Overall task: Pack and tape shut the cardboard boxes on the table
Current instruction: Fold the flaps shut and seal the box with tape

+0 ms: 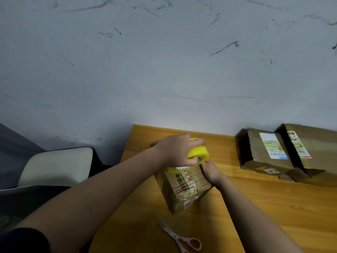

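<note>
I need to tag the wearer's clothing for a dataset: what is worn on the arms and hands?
Both hands, left hand and right hand, are bare: no gloves, rings or watch visible. The forearms are uncovered; a dark sleeve shows high on the left arm.

A warm orange-brown wooden table (246,207) carries a small taped brown cardboard box (182,190) near its middle; pink-handled metal scissors (179,236) lie just nearer than that box, and two larger labelled cardboard boxes (284,154) sit well right of it
</note>
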A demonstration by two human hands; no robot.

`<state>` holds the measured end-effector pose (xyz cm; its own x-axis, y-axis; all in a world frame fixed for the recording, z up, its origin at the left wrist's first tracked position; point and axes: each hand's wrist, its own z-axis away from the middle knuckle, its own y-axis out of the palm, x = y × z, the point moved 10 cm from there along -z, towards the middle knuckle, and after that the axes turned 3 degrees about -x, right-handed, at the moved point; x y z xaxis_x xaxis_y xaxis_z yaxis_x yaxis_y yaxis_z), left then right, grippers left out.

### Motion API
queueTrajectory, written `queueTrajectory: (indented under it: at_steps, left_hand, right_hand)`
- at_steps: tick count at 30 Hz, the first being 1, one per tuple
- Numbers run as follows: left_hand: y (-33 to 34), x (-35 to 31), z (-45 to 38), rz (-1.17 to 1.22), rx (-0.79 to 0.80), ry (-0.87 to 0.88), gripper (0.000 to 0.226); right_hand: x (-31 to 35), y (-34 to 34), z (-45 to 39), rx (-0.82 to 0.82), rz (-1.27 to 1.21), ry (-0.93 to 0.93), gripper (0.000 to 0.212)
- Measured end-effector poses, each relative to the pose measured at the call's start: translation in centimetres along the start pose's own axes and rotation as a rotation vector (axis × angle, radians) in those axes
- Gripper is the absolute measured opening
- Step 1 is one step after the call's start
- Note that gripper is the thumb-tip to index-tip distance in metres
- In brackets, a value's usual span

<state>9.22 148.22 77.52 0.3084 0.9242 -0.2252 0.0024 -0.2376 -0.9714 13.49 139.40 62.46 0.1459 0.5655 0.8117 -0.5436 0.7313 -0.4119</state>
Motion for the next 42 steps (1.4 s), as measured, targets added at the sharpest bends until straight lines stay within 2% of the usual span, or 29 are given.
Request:
queueTrajectory:
  at_steps: [4, 7, 10, 18, 22, 26, 29, 33, 37, 39, 42]
  left_hand:
    - [-0.3, 1.5, 2.2, -0.176, 0.112, 0.019, 0.050]
    - [1.1, 3.0, 5.2, -0.297, 0.244, 0.016, 0.049]
    - [3.9, 4.3, 8.1, -0.301, 0.355, -0.049, 0.054]
    - [6.6, 6.0, 9.7, -0.247, 0.323, -0.121, 0.055]
    - [7.6, 6.5, 10.3, -0.234, 0.319, -0.117, 0.058]
    - [8.1, 6.5, 10.7, -0.190, 0.293, -0.130, 0.058]
    - [8.2, 6.4, 11.1, -0.150, 0.252, -0.153, 0.056]
    - [8.2, 6.9, 11.4, -0.117, 0.223, -0.215, 0.061]
    - [8.2, 7.4, 11.6, -0.052, 0.178, -0.273, 0.063]
    - [8.0, 7.0, 11.4, 0.005, 0.131, -0.273, 0.058]
    - [8.1, 5.7, 10.6, 0.132, 0.079, -0.286, 0.052]
  right_hand:
    - [-0.9, -0.3, -0.6, -0.041, -0.028, 0.040, 0.037]
    - [-1.1, -0.9, -0.6, -0.091, 0.051, 0.057, 0.039]
    - [-1.0, -0.6, -0.4, -0.091, 0.093, 0.055, 0.041]
    - [-0.9, -0.3, -0.4, -0.113, 0.153, 0.039, 0.051]
    - [-0.7, -0.4, -0.3, -0.143, 0.290, 0.024, 0.052]
    - [2.3, -0.3, 0.5, -0.302, 0.748, -0.138, 0.044]
    - [5.3, 1.6, 1.4, -0.438, 0.813, -0.326, 0.042]
    - [6.4, 6.6, 1.0, -0.329, 0.896, -0.319, 0.060]
    - [6.4, 8.1, 0.8, -0.266, 1.029, -0.348, 0.094]
    - [6.2, 7.6, 0.4, -0.213, 1.069, -0.380, 0.100]
    - [6.6, 6.6, -0.4, -0.132, 1.096, -0.462, 0.098]
